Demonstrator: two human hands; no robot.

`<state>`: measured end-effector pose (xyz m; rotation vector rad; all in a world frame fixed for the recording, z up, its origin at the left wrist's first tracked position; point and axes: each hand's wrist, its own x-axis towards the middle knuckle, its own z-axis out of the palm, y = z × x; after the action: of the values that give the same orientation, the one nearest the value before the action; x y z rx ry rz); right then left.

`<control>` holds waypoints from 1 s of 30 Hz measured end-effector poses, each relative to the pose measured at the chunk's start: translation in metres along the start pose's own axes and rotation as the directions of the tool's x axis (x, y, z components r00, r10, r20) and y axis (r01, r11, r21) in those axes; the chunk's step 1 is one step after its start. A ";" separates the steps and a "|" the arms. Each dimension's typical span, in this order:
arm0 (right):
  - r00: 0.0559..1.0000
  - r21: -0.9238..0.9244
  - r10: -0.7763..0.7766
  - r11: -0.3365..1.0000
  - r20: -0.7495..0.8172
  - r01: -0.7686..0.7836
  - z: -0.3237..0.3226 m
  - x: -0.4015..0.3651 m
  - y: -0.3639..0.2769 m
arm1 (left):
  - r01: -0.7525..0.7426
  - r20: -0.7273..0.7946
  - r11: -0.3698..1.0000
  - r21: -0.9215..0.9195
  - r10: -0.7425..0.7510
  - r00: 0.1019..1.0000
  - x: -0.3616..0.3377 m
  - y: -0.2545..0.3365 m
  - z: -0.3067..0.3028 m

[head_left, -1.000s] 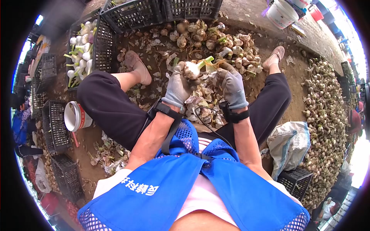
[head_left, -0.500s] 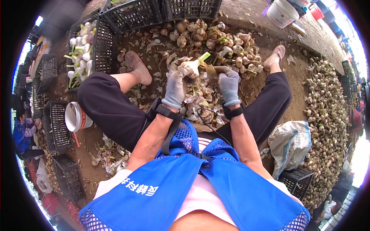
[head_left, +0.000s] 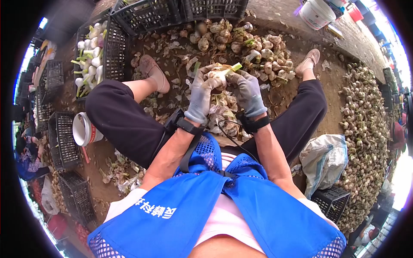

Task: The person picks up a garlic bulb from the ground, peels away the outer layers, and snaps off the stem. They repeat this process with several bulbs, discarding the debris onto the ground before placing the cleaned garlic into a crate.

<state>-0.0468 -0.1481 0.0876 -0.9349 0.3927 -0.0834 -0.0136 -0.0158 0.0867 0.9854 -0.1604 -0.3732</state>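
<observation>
Between my gloved hands is a garlic bulb (head_left: 222,73) with a short green stem pointing up and to the right. My left hand (head_left: 202,88) is closed around the bulb's left side. The fingers of my right hand (head_left: 244,87) are closed against its right side, near the stem; whether they pinch the skin or the bulb itself is hidden. Below the hands lies a heap of peeled garlic skins (head_left: 224,109). Just beyond them, unpeeled garlic bulbs (head_left: 266,53) are piled on the ground.
A black crate (head_left: 115,53) at upper left holds clean white garlic (head_left: 91,56). More black crates (head_left: 148,17) stand ahead. A white bucket (head_left: 86,129) sits by my left knee. At right are a white sack (head_left: 325,161) and a long garlic heap (head_left: 365,142).
My right hand has moved left and up to the bulb. The strip of loose skin it was pulling to the right no longer shows. The left hand stays around the bulb.
</observation>
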 end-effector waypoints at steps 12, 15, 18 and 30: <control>0.994 0.069 0.024 0.997 0.109 -0.032 -0.006 -0.004 -0.010 | 0.131 0.038 0.936 -0.327 -0.126 0.991 0.006 -0.007 -0.004; 0.995 -0.003 0.039 0.999 0.093 -0.039 -0.005 -0.006 -0.008 | -0.050 0.050 0.998 0.046 0.048 0.998 -0.001 -0.004 0.007; 0.962 -0.268 -0.237 0.926 0.136 0.266 -0.008 -0.003 0.015 | -0.065 0.036 0.993 0.099 0.061 0.997 -0.002 -0.009 0.004; 0.784 -0.686 -0.574 0.472 0.237 0.553 -0.007 0.021 0.039 | 0.533 -0.115 0.744 -0.404 -0.619 0.777 0.010 -0.010 -0.019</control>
<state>-0.0336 -0.1357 0.0466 -1.8647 0.0985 -0.5965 -0.0007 -0.0097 0.0674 0.6942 0.4483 -0.8236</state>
